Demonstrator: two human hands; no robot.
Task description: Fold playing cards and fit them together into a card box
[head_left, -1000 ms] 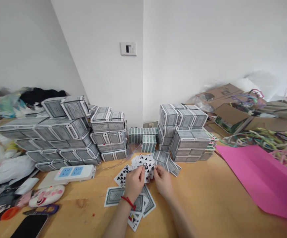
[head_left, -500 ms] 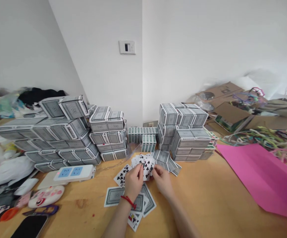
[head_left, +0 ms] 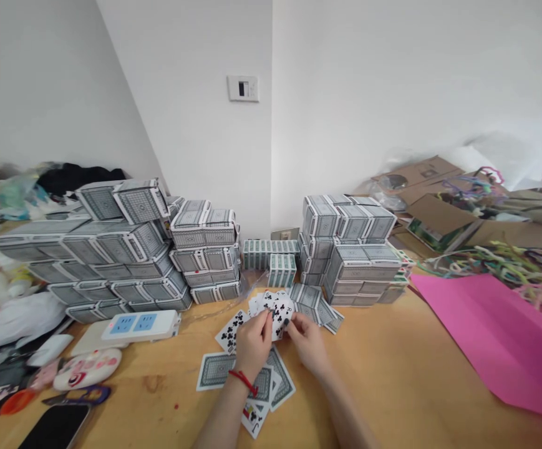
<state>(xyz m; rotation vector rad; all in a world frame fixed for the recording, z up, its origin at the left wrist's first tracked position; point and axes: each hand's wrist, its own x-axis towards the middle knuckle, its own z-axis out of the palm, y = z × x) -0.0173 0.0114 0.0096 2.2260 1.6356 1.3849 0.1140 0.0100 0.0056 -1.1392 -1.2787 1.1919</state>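
Playing cards lie about both hands. My left hand [head_left: 253,343], with a red cord on its wrist, is closed in a pinch at the left edge of a face-up playing card [head_left: 279,318] with club marks. The fingertips of my right hand [head_left: 305,340] close on the right edge of that card; small dark spots show at the fingertips. More face-up club cards fan out behind it and to the left, such as a ten of clubs [head_left: 229,334]. Face-down cards [head_left: 217,370] with patterned backs and a jack [head_left: 254,421] lie below, partly under my left forearm.
Stacks of blocks made of cards stand at left [head_left: 125,243] and right [head_left: 362,268], with smaller green-white blocks [head_left: 282,269] between. A power strip [head_left: 140,325], phone [head_left: 55,427] and cutter [head_left: 83,396] lie left. Pink paper [head_left: 490,337] and cardboard boxes [head_left: 443,218] are right.
Both hands stay at the same card, and their pinch shifts only very slightly. The whole view has moved a little; the cards on the table stay where they were.
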